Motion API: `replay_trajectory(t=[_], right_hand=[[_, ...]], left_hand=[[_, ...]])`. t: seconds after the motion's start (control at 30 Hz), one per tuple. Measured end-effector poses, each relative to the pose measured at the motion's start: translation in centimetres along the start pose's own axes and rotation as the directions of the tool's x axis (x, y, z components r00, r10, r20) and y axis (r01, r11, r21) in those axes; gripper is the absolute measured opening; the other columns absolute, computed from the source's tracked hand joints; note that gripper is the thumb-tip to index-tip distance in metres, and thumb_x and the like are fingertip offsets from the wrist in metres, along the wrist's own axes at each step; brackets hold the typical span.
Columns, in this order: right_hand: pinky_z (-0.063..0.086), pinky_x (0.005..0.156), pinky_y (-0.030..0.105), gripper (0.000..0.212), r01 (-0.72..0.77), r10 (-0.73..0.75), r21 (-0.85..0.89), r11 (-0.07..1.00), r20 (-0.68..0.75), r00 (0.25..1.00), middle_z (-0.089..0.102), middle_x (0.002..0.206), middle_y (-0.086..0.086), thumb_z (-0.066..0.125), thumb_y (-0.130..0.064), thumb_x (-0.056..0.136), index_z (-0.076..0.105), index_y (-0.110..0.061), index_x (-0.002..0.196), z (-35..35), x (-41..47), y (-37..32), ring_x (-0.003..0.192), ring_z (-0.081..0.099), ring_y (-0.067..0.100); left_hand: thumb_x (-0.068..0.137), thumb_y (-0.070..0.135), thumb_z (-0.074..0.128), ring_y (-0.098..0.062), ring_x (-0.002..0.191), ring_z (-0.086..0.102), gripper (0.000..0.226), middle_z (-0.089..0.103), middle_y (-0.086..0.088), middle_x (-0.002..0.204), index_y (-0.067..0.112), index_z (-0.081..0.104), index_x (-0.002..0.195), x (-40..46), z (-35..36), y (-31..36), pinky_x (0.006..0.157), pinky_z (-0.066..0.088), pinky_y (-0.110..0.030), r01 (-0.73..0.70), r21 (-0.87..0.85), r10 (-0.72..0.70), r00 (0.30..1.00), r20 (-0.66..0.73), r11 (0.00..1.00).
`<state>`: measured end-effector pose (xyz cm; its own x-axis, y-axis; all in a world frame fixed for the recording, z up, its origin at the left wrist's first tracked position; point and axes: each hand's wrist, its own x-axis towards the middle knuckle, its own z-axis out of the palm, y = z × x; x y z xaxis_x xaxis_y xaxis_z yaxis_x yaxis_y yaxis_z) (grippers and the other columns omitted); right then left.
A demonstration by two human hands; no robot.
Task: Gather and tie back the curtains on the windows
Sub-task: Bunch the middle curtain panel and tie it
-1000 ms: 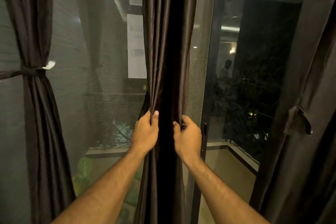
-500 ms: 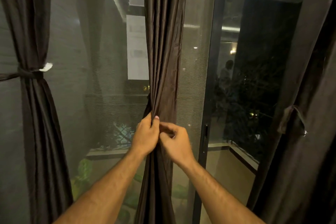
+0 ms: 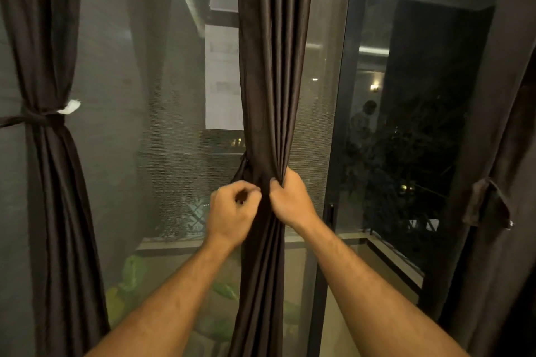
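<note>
The dark brown middle curtain [image 3: 272, 81] hangs gathered into a narrow bundle in front of the window. My right hand [image 3: 291, 200] grips the bundle at waist height, fingers wrapped round its right side. My left hand [image 3: 232, 211] is just left of the bundle, fingers curled, its fingertips against the fabric. A dark tie-back strip [image 3: 242, 166] comes out from behind the curtain's left edge and runs down to those curled fingers. The left curtain [image 3: 52, 182] is bound with a tie-back [image 3: 37, 119]. The right curtain [image 3: 499, 153] hangs loose, with a tie-back loop [image 3: 487, 200] on it.
A dark window frame post [image 3: 339, 153] with a handle [image 3: 330, 211] stands just right of the middle curtain. The mesh-screened pane [image 3: 162, 124] lies to the left, a dark glass pane [image 3: 406, 139] to the right. A sill [image 3: 385, 252] runs below.
My right hand has taken the whole bundle, closing round its right side. My left hand has let go of the curtain and moved down and left to the strip.
</note>
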<state>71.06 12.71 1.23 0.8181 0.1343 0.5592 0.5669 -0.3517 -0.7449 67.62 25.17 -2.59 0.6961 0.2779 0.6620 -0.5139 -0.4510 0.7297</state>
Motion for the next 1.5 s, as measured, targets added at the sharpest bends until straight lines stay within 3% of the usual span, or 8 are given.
replay_trajectory(t=[0.13, 0.27, 0.4, 0.57, 0.8, 1.03, 1.17, 1.5], right_hand=[[0.053, 0.100, 0.032, 0.038, 0.015, -0.015, 0.021, 1.000, -0.009, 1.000, 0.069, 0.122, -0.005, 0.045, -0.006, 0.101, 0.064, -0.018, 0.131, 0.0, -0.3, 0.3, 0.117, 0.064, 0.015], [0.052, 0.098, 0.031, 0.038, 0.013, -0.014, 0.033, 0.999, 0.014, 1.000, 0.068, 0.122, -0.005, 0.045, -0.008, 0.102, 0.061, -0.021, 0.134, 0.2, -0.9, 0.1, 0.114, 0.063, 0.012], [0.051, 0.095, 0.025, 0.033, 0.029, -0.030, 0.058, 0.998, 0.024, 0.999, 0.069, 0.118, -0.005, 0.045, -0.008, 0.103, 0.063, -0.018, 0.129, 0.4, -1.3, -0.1, 0.112, 0.063, 0.011], [0.056, 0.095, 0.035, 0.026, -0.007, 0.001, 0.130, 0.991, 0.041, 0.999, 0.073, 0.111, 0.005, 0.048, -0.008, 0.102, 0.068, -0.009, 0.117, 0.2, -1.4, 0.0, 0.106, 0.068, 0.015], [0.059, 0.061, 0.023, 0.027, -0.174, 0.154, 0.425, 0.888, 0.082, 0.985, 0.079, 0.086, -0.006, 0.050, -0.005, 0.097, 0.071, -0.023, 0.098, -0.1, -1.5, 0.3, 0.077, 0.075, 0.006], [0.063, 0.081, 0.033, 0.025, -0.215, 0.188, 0.495, 0.842, 0.106, 0.977, 0.080, 0.102, 0.007, 0.060, 0.000, 0.094, 0.072, -0.010, 0.113, 0.1, -1.0, -0.2, 0.093, 0.077, 0.021], [0.058, 0.095, 0.047, 0.011, -0.075, 0.079, 0.220, 0.973, -0.009, 0.997, 0.072, 0.111, 0.015, 0.076, -0.005, 0.088, 0.072, -0.007, 0.098, 0.2, -0.1, -0.4, 0.106, 0.070, 0.029], [0.052, 0.102, 0.025, 0.080, -0.008, -0.020, 0.126, 0.992, 0.221, 0.975, 0.065, 0.116, -0.012, 0.095, -0.016, 0.070, 0.047, -0.012, 0.134, -2.6, 2.3, -0.2, 0.111, 0.065, 0.003]], left_hand=[[0.085, 0.043, 0.073, -0.009, 0.078, 0.053, 0.028, 0.056, 0.005, 0.085, 0.020, 0.059, 0.092, 2.1, -0.6, 0.6, 0.068, 0.045, -0.026, -0.011, 0.184, 0.077, 0.930, -0.360, 0.983], [0.088, 0.036, 0.079, -0.011, 0.091, 0.061, 0.045, 0.062, 0.004, 0.099, 0.016, 0.063, 0.125, 5.5, -1.2, 0.8, 0.075, 0.047, -0.022, 0.236, 0.099, -0.218, 0.961, -0.170, 0.967], [0.094, 0.005, 0.069, -0.017, 0.081, 0.071, 0.018, 0.074, -0.002, 0.088, 0.005, 0.073, 0.111, 7.5, -1.2, 0.6, 0.064, 0.054, -0.023, 0.322, -0.137, -0.326, 0.945, -0.005, 0.937], [0.090, 0.022, 0.066, -0.021, 0.091, 0.075, 0.016, 0.080, -0.003, 0.092, 0.019, 0.079, 0.099, 7.6, -1.5, 1.0, 0.073, 0.057, -0.033, 0.374, -0.238, -0.367, 0.927, 0.072, 0.897], [0.090, 0.005, 0.054, -0.014, 0.049, 0.057, 0.025, 0.068, -0.005, 0.064, 0.010, 0.078, 0.085, 6.9, -1.7, 1.4, 0.056, 0.054, -0.032, 0.474, -0.182, -0.427, 0.870, 0.246, 0.862], [0.072, 0.014, 0.048, -0.014, 0.038, 0.040, 0.013, 0.046, -0.002, 0.056, 0.018, 0.050, 0.060, 6.0, -2.1, 3.1, 0.037, 0.030, -0.020, 0.549, -0.421, -0.409, 0.830, 0.380, 0.722], [0.069, 0.029, 0.070, -0.011, 0.041, 0.053, 0.011, 0.063, -0.002, 0.061, 0.020, 0.072, 0.063, 5.9, -2.4, 3.5, 0.039, 0.036, -0.019, 0.500, -0.343, -0.303, 0.818, 0.489, 0.795], [0.086, 0.008, 0.059, -0.008, 0.033, 0.027, 0.044, 0.040, 0.002, 0.044, 0.019, 0.057, 0.044, 7.0, -2.6, 2.7, 0.037, 0.028, -0.012, 0.454, -0.176, -0.342, 0.828, 0.444, 0.873]])
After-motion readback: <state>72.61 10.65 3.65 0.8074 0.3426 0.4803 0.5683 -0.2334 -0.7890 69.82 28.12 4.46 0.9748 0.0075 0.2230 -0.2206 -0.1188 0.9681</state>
